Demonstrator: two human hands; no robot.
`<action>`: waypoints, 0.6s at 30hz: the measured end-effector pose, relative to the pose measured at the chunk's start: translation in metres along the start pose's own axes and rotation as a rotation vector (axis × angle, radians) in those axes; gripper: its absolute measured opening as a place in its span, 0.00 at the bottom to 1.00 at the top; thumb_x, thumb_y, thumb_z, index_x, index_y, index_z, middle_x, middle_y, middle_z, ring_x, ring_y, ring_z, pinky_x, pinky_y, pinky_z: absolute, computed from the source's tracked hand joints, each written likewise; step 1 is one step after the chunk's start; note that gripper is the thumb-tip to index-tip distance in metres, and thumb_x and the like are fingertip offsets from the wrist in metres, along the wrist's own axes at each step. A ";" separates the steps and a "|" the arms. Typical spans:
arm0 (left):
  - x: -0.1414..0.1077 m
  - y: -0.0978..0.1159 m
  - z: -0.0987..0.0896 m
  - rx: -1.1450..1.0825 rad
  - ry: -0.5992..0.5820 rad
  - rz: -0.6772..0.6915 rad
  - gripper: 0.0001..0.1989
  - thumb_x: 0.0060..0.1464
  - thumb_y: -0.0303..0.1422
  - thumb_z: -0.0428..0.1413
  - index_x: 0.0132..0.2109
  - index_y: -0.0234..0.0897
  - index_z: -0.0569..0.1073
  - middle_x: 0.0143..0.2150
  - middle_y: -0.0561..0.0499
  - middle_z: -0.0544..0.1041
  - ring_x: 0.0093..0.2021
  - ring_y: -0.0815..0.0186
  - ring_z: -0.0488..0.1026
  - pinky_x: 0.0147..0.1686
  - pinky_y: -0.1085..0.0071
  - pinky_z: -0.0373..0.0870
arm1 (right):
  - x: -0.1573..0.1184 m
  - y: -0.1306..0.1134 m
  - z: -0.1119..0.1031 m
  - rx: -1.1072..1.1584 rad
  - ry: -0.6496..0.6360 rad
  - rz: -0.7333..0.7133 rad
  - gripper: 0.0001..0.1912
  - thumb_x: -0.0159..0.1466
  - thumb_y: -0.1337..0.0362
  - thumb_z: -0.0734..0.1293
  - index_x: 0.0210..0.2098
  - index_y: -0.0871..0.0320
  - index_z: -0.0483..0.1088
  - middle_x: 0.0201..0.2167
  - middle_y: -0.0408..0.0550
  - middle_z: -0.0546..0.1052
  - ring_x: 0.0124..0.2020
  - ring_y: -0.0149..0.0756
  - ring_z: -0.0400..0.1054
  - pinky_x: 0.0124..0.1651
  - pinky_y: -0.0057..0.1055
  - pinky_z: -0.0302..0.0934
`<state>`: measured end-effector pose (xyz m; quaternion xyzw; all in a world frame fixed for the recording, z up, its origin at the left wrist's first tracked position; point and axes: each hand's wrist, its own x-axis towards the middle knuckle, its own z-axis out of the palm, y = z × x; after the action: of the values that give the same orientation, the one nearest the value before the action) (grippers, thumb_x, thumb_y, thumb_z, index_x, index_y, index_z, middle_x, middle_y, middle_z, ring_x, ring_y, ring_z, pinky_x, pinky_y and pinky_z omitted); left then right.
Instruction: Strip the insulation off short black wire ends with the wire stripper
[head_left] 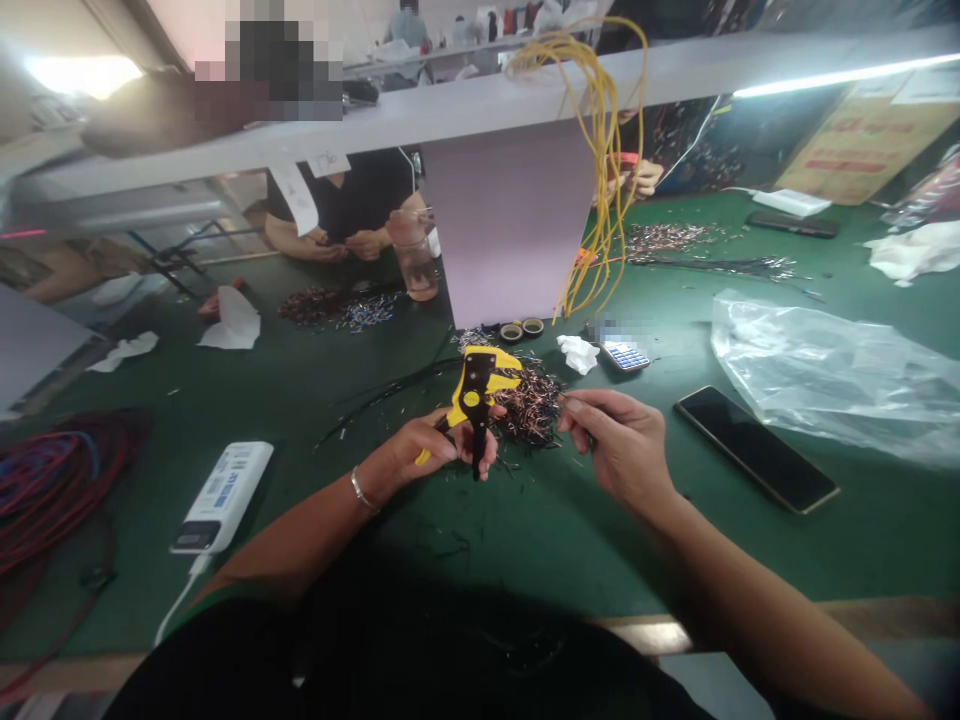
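Observation:
My left hand (pixel 431 445) is wrapped round the handles of a yellow and black wire stripper (pixel 474 395), its jaws pointing up and to the right. Just behind and beside the tool lies a heap of short black wires with bare copper ends (pixel 534 405). At the heap's right edge, my right hand (pixel 622 440) pinches thumb and forefinger together on what looks like a thin wire (pixel 561 397); most of it is hidden by the fingers. Long black wires (pixel 397 380) stretch over the green table to the left of the stripper.
A phone (pixel 757 450) and clear plastic bag (pixel 832 370) lie right; a white power bank (pixel 225 495) and red cable coil (pixel 56 490) left. Tape rolls (pixel 521 329) and a calculator (pixel 625 355) sit behind the heap. Yellow wires (pixel 600 180) hang from the shelf. Co-workers' hands (pixel 364 243) show across the table.

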<state>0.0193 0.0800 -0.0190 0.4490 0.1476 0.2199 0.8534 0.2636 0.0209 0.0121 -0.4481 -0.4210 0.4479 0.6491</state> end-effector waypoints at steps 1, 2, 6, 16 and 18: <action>0.000 0.000 0.000 -0.009 0.005 -0.002 0.41 0.36 0.26 0.57 0.63 0.32 0.65 0.39 0.40 0.78 0.37 0.53 0.76 0.41 0.54 0.71 | 0.001 -0.001 0.000 0.023 -0.002 0.016 0.03 0.55 0.65 0.72 0.29 0.57 0.79 0.18 0.43 0.75 0.15 0.26 0.60 0.17 0.28 0.52; 0.000 0.000 -0.001 -0.016 0.008 -0.001 0.41 0.36 0.26 0.57 0.62 0.32 0.65 0.38 0.40 0.78 0.37 0.54 0.76 0.41 0.54 0.71 | 0.001 -0.001 0.001 0.043 -0.005 0.030 0.03 0.55 0.65 0.72 0.29 0.57 0.79 0.18 0.43 0.75 0.14 0.26 0.60 0.17 0.28 0.52; 0.000 -0.001 -0.001 -0.028 -0.006 0.019 0.41 0.35 0.26 0.56 0.62 0.32 0.66 0.38 0.40 0.78 0.38 0.54 0.75 0.41 0.54 0.71 | 0.002 -0.002 0.001 0.097 -0.010 0.074 0.02 0.53 0.66 0.73 0.28 0.57 0.80 0.17 0.43 0.76 0.14 0.26 0.60 0.17 0.28 0.50; 0.000 0.000 0.003 0.009 -0.006 -0.002 0.41 0.34 0.26 0.57 0.62 0.32 0.66 0.39 0.40 0.79 0.36 0.54 0.76 0.40 0.55 0.71 | 0.003 -0.003 0.002 0.083 0.002 0.082 0.02 0.52 0.66 0.74 0.27 0.56 0.80 0.17 0.43 0.76 0.14 0.26 0.60 0.17 0.28 0.51; 0.001 0.000 0.003 0.022 -0.014 -0.007 0.40 0.34 0.27 0.57 0.61 0.32 0.67 0.39 0.40 0.79 0.36 0.54 0.76 0.40 0.55 0.71 | 0.003 -0.003 0.002 0.094 -0.023 0.094 0.02 0.51 0.67 0.74 0.26 0.56 0.80 0.17 0.43 0.76 0.14 0.26 0.60 0.17 0.28 0.51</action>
<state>0.0214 0.0780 -0.0171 0.4593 0.1454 0.2123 0.8502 0.2633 0.0231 0.0162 -0.4310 -0.3853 0.5026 0.6428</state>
